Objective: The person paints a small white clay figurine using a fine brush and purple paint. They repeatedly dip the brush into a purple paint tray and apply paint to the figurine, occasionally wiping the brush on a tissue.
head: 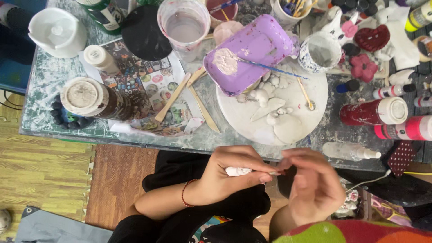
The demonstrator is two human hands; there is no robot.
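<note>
Pinching white clay lump (pixel 237 171) in left hand (pixel 227 175) — right hand (pixel 312 184) curled, fingertips meeting it; advise light, even pressure, working over lap below table edge (pixel 180 146).

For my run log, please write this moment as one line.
left hand: holds white clay piece | right hand: fingertips at its end | place: above lap, before table edge

The left hand (pixel 229 177) is covering most of the white clay piece (pixel 237 171), so its shape is not showing. The right hand (pixel 312 186) is turning its back to the camera, hiding its fingertips and whatever they are pinching. The top edge is cutting off the green can (pixel 104 13) and the brush cup (pixel 290 9); the purple tray (pixel 252 51) is overlapping part of the white round board (pixel 292 112).
</note>
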